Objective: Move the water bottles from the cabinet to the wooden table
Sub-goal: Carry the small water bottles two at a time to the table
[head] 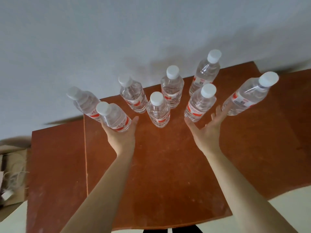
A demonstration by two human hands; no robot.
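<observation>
Several clear water bottles with white caps and red labels stand upright on a reddish-brown wooden table (159, 165), near its far edge by the wall. My left hand (121, 135) is wrapped around the front left bottle (114, 117), which stands just in front of another bottle (84, 102). My right hand (207, 132) is open with fingers spread, palm up, between a bottle (200, 103) at its thumb side and the far right bottle (247, 96) by its fingertips. It holds nothing. More bottles stand at the middle (158, 111) and the back (171, 88).
A pale grey wall rises right behind the table. At the left edge, below table level, a cardboard box (11, 174) holds white cables. A light floor shows at the lower left and right corners. A seam runs down the table's left part.
</observation>
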